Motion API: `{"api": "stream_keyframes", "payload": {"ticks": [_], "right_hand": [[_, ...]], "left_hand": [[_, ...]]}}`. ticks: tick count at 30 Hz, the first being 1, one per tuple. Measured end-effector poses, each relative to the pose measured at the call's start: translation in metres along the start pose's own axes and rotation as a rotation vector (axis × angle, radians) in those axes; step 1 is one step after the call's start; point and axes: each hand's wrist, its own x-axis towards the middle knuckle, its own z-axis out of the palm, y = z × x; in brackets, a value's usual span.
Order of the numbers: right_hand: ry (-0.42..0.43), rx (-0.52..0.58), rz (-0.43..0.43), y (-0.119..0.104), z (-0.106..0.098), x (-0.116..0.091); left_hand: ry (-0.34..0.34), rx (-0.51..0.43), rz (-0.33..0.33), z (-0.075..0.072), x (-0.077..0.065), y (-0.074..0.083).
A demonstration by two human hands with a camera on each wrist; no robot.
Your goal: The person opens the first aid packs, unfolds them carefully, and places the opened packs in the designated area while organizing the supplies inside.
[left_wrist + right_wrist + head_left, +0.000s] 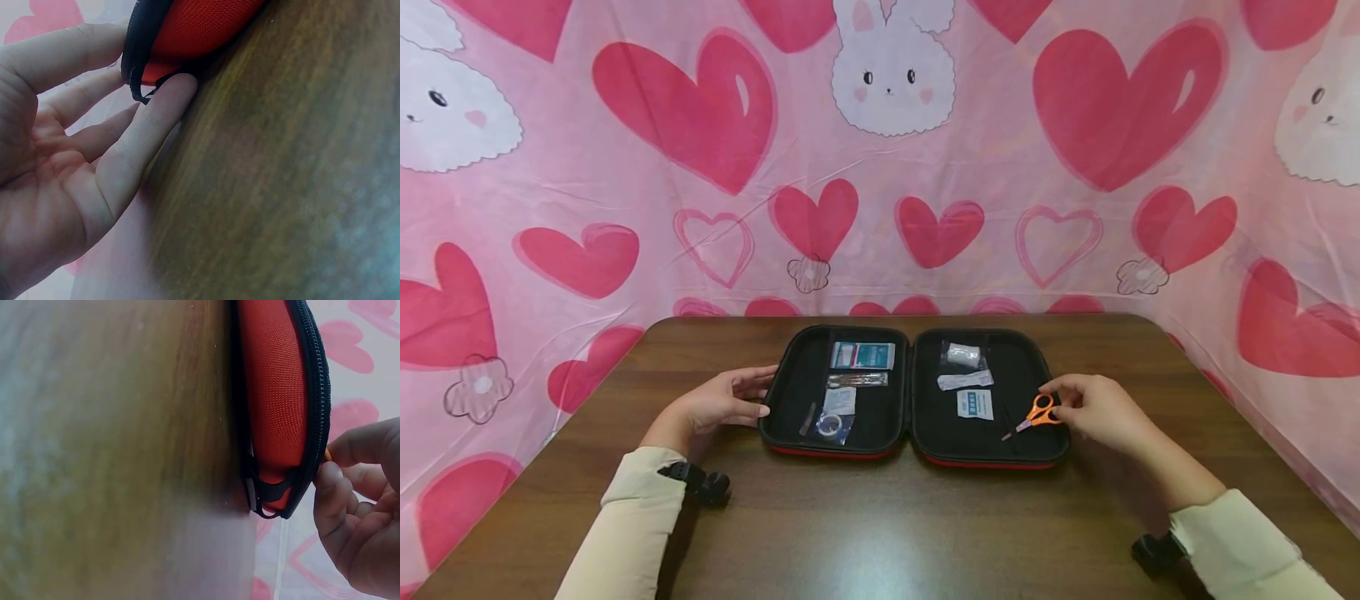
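A zippered case [907,392], black inside and red outside, lies unfolded on the table. On its left edge rests my left hand [724,400]; the left wrist view shows the thumb [172,94] against the side and the other fingers along the rim. My right hand [1101,410] pinches the orange handle of small scissors [1039,413] between thumb and forefinger over the right half. The blades point left and toward me. In the right wrist view, only a sliver of orange shows between the fingertips, beside the red outer wall [275,394].
The left half holds a blue-green packet [862,356], a clear packet of sticks [857,380], a white packet [840,401], a bagged tape roll [831,426] and a thin dark tool [807,419]. The right half holds a bagged white roll [964,356], a white wrapper [965,380] and a blue-white packet [975,404].
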Motion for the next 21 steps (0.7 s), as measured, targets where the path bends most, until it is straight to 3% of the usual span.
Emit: {"api": "stream_keyframes", "payload": {"ticks": [4,9,21], "right_hand": [[0.01,-0.051,-0.044,-0.003,0.002,0.002],[-0.013,-0.039,-0.061,-0.01,0.003,0.002],[-0.189,0.168,0.047,-0.021,0.004,0.002]], "left_hand": [[-0.001,-0.004,-0.002,0.0,0.0,0.0],[-0.005,-0.006,0.001,0.0,0.0,0.0],[-0.006,-0.011,0.005,0.0,-0.001,0.0]]}}
